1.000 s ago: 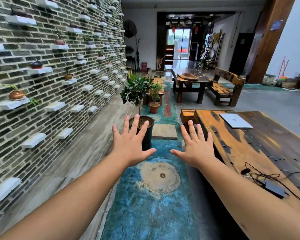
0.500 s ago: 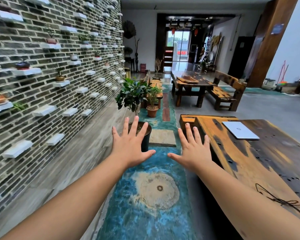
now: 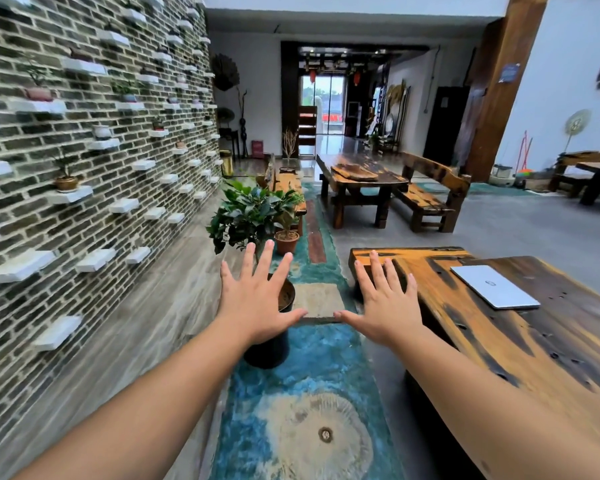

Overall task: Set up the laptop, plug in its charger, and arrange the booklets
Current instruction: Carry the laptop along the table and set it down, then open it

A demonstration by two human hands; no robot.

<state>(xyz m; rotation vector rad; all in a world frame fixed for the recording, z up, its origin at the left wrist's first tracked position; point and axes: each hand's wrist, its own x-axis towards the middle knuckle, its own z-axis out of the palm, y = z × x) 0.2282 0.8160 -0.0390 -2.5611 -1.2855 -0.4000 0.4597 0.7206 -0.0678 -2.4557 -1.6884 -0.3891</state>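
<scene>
- Head view: both arms reach forward, palms down, over the floor beside a long wooden table (image 3: 499, 344).
- The left hand (image 3: 257, 299) is spread wide with straight fingers and holds nothing; it hangs in front of a black plant pot (image 3: 269, 348) that stands on the blue floor strip (image 3: 284, 427).
- The right hand (image 3: 387, 306) is likewise spread flat and wide, with nothing in it; its fingertips overlap the table's far left corner in the picture, though whether they touch the wood cannot be told.
- The two thumbs point toward each other, near but apart.
- The laptop (image 3: 494, 286), silver with its lid closed, lies flat on the table toward the far end, near the right edge, well apart from both hands.
- The rest of the tabletop in view is bare wood with orange and dark patches; no charger or booklets show in this frame.
- A leafy plant (image 3: 246, 213) rises from the black pot, and a smaller plant in a terracotta pot (image 3: 286, 241) stands just behind it.
- A brick wall (image 3: 84, 174) with small white ledges, some bearing little potted plants, runs along the left.
- Farther back stand another wooden table (image 3: 361, 181) and a bench (image 3: 426, 199) to its right.
- A round pale drain pattern (image 3: 323, 434) lies in the blue strip between the forearms.
</scene>
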